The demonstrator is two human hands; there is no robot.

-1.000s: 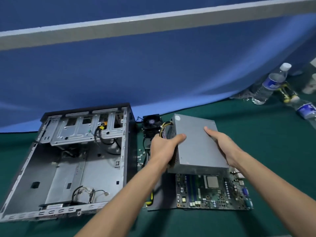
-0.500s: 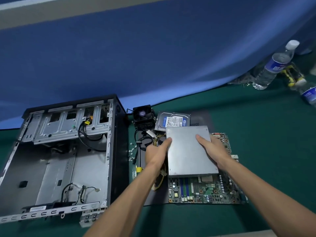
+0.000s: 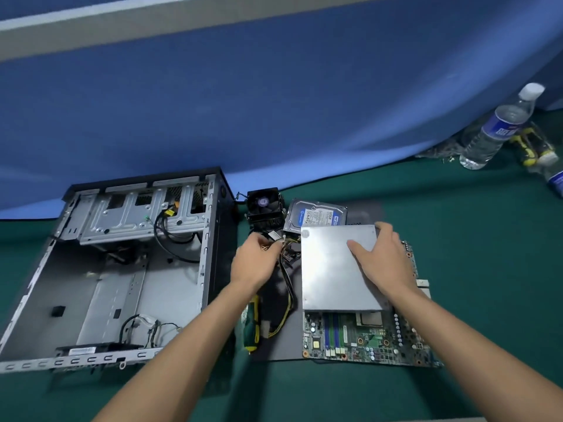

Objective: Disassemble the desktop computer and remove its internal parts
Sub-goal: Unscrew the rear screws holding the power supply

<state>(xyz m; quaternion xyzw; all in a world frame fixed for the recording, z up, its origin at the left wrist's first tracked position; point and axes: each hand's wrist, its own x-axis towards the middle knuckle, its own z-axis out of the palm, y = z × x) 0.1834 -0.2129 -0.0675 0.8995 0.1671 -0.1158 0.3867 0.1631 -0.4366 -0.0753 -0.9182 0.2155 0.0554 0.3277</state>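
The grey power supply [image 3: 330, 272] lies flat on the far part of the green motherboard [image 3: 365, 339]. My right hand [image 3: 382, 260] rests palm down on its top right, fingers spread. My left hand [image 3: 254, 260] is to the left of the box, with its fingers closed around the supply's cable bundle [image 3: 286, 281]. The open, emptied computer case [image 3: 115, 269] lies on its side at the left. A black CPU cooler fan [image 3: 262, 205] and a blue-labelled hard drive [image 3: 315, 216] sit behind the power supply.
A green and yellow screwdriver [image 3: 252, 327] lies on the dark mat [image 3: 274, 345] below my left forearm. Water bottles [image 3: 496, 129] stand at the far right on the green table. A blue partition [image 3: 274, 102] closes off the back.
The power supply came down from mid-air onto the motherboard. My left hand let go of its side and moved to the cables; my right hand slid onto its top.
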